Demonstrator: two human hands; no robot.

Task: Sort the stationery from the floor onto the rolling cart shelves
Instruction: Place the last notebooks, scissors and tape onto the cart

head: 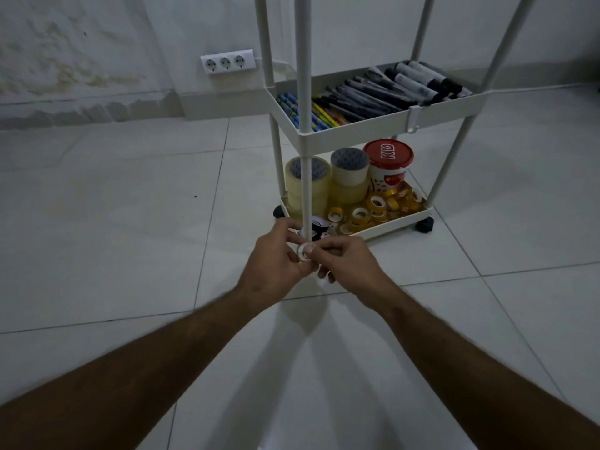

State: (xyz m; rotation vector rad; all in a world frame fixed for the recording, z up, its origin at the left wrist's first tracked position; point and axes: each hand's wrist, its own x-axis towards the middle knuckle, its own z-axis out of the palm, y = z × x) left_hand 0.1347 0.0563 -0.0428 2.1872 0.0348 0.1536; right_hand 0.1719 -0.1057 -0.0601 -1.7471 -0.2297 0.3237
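Tape roll point(304, 252) hole facing camera, pinched between left grip point(276, 258) and right grip point(344, 258).

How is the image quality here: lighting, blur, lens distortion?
Head view: dim, flat indoor light with a grey cast; soft double shadows of the arms fan across the floor tiles. Wide-angle bending splays the cart posts outward. Both hands, pinching a small tape roll, are slightly motion-blurred; the shelves read reasonably sharp.

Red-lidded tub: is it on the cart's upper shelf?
No. The red-lidded tub stands on the bottom shelf beside the large tape rolls; the upper shelf holds pens and markers.
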